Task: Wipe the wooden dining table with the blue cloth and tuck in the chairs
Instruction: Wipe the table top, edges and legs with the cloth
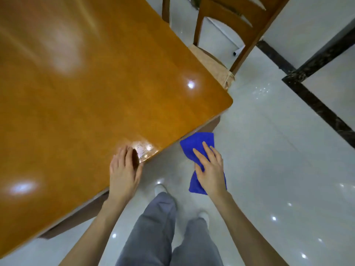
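The glossy wooden dining table (86, 93) fills the left and middle of the head view, with its near corner at centre right. My left hand (124, 169) rests on the table's near edge, fingers loosely bent and thumb at the rim. To the right, off the table and above the floor, my right hand (210, 169) holds the blue cloth (197, 142). Its fingers lie straight on top and the thumb is hidden beneath. A wooden chair (247, 25) stands at the table's far right side, with its woven seat (213, 62) partly under the tabletop.
White glossy floor tiles (269, 169) spread to the right, crossed by dark marble border strips (317, 104). My legs in grey trousers (157, 227) stand just off the table's edge. A second chair's post (166, 8) shows at the top, and a brown wooden part (76, 219) sits under the near edge.
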